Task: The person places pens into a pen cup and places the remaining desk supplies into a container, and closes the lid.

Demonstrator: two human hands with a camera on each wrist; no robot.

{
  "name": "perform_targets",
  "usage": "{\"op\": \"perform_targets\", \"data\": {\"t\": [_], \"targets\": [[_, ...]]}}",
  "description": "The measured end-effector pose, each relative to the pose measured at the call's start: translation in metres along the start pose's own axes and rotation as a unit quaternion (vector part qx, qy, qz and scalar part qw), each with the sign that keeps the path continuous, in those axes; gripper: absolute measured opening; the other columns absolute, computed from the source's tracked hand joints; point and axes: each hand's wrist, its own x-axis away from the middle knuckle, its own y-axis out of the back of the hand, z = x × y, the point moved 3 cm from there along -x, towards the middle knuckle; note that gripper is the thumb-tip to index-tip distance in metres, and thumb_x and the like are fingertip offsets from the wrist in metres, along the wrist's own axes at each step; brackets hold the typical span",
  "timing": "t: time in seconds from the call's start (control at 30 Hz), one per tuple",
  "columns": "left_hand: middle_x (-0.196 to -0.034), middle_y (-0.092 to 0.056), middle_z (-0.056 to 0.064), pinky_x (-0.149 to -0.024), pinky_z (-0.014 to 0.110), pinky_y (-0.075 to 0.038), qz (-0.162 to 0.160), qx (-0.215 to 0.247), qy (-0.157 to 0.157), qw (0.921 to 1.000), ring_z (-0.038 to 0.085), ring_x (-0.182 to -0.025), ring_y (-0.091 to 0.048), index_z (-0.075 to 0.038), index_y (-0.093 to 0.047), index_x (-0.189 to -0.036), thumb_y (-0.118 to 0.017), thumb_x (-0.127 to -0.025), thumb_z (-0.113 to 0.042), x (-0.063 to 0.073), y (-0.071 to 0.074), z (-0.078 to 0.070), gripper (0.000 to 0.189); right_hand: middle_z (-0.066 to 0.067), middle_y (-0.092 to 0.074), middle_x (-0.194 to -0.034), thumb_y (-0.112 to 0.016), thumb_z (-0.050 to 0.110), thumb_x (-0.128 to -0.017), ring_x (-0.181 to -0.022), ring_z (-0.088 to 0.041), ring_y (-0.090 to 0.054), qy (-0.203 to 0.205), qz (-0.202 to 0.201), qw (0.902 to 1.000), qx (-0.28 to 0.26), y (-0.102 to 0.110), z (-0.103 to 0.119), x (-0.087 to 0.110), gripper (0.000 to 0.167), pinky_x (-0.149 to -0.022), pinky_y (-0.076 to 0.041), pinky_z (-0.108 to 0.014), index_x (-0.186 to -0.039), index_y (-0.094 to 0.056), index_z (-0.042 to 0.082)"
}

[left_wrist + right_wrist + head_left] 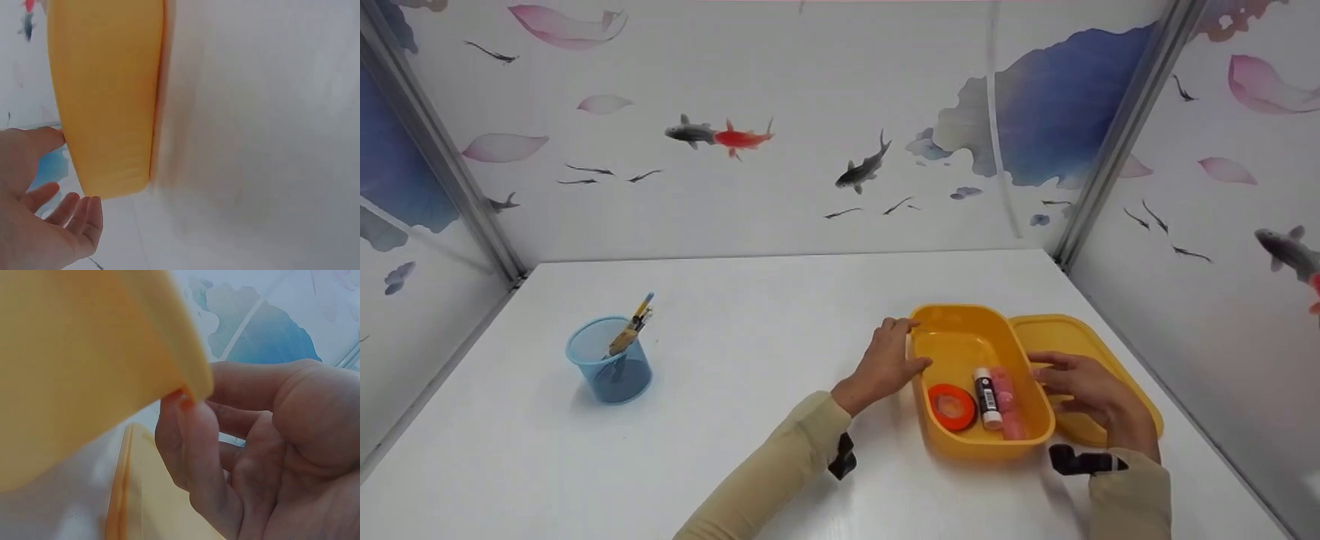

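Observation:
A yellow plastic box [960,330] stands on the white table at the right, its top uncovered. Inside lie an orange-red roll of tape [952,407], a black-and-white glue stick [987,397] and a pink object [1009,405] of unclear kind. My left hand [885,360] holds the box by its far left side, thumb over the rim and fingers at the corner. On the opposite side, my right hand [1084,386] grips the rim; in the right wrist view its fingers [197,444] curl up under the edge. The yellow lid [1065,330] lies partly behind the box and the right hand.
At the left of the table stands a blue mesh pen cup [607,360] holding a paintbrush [624,341] and several pens. White panels printed with fish and petals enclose the table at the back and both sides.

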Motion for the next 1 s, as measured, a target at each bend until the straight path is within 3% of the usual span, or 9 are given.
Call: {"op": "perform_targets", "data": {"t": [0.17, 0.4, 0.6, 0.83, 1.0], "targets": [[-0.129, -0.052, 0.014, -0.098, 0.033, -0.056, -0.005, 0.11, 0.071, 0.9914, 0.023, -0.109, -0.059, -0.004, -0.044, -0.144, -0.071, -0.094, -0.021, 0.0, -0.005, 0.005, 0.059, -0.016, -0.047, -0.154, -0.065, 0.046, -0.095, -0.112, -0.022, -0.063, -0.002, -0.005, 1.0, 0.0, 0.0, 0.0, -0.001, 0.071, -0.093, -0.058, -0.031, -0.153, -0.041, 0.013], [-0.125, -0.06, 0.014, -0.081, 0.03, -0.063, -0.007, 0.233, 0.135, 0.9629, 0.017, -0.095, -0.068, -0.006, -0.041, -0.145, -0.068, -0.095, -0.016, 0.0, -0.015, 0.01, 0.058, -0.016, -0.047, -0.154, -0.064, 0.048, -0.095, -0.112, -0.022, -0.063, 0.002, -0.004, 1.0, 0.006, 0.001, 0.001, 0.0, 0.072, -0.092, -0.058, -0.03, -0.153, -0.041, 0.013], [-0.119, -0.064, 0.013, -0.075, 0.03, -0.064, -0.021, 0.331, 0.188, 0.9245, 0.024, -0.097, -0.071, -0.006, -0.046, -0.142, -0.069, -0.094, -0.011, 0.001, -0.019, 0.013, 0.054, -0.017, -0.046, -0.154, -0.064, 0.047, -0.095, -0.117, -0.025, -0.062, -0.001, -0.002, 0.9999, 0.011, -0.001, -0.001, -0.002, 0.073, -0.094, -0.058, -0.034, -0.154, -0.038, 0.012], [-0.126, -0.066, 0.014, -0.085, 0.035, -0.063, -0.013, 0.438, 0.219, 0.872, 0.026, -0.106, -0.071, -0.009, -0.051, -0.142, -0.068, -0.094, -0.008, 0.004, -0.021, 0.021, 0.051, -0.018, -0.042, -0.157, -0.063, 0.049, -0.095, -0.121, -0.027, -0.06, -0.008, -0.003, 0.9998, 0.019, -0.001, 0.0, -0.003, 0.075, -0.098, -0.057, -0.038, -0.155, -0.036, 0.013], [-0.126, -0.068, 0.013, -0.087, 0.034, -0.062, -0.016, 0.476, 0.23, 0.8487, 0.025, -0.106, -0.071, -0.012, -0.053, -0.142, -0.069, -0.093, -0.009, 0.007, -0.026, 0.025, 0.052, -0.018, -0.043, -0.156, -0.063, 0.049, -0.095, -0.117, -0.025, -0.061, -0.007, -0.001, 0.9999, 0.013, -0.001, -0.001, -0.001, 0.074, -0.096, -0.058, -0.035, -0.155, -0.037, 0.013]]}}
